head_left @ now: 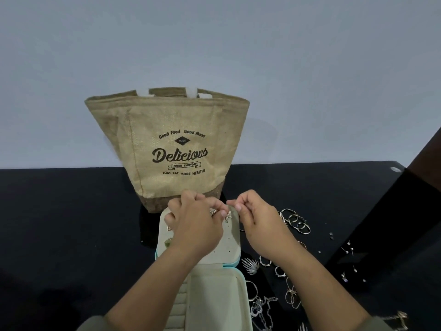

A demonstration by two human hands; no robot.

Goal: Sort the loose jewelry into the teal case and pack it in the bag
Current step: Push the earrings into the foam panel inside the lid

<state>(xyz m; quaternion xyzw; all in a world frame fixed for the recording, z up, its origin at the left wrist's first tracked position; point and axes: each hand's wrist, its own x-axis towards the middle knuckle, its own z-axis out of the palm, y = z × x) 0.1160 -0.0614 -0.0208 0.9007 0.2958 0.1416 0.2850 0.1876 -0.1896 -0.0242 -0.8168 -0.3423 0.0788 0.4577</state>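
Note:
The teal case (235, 278) lies open on the black table, its pale lining up, with a perforated earring panel (230, 244) in the raised lid. My left hand (195, 223) rests on that panel, fingers pinched on a small gold star-shaped earring (228, 216) at the panel's top edge. My right hand (257, 218) is beside it, thumb and forefinger pinched on something tiny that I cannot make out. Another small earring (170, 227) sits at the panel's left. The jute bag (167, 144) printed "Delicious" stands open just behind the case.
Loose jewelry is scattered right of the case: gold hoops (296, 222), rings (265, 261), a silver leaf piece (250, 265), chains (262, 306), small studs (348, 249). A dark post (381, 223) slants across the right. A pale wall rises behind the table.

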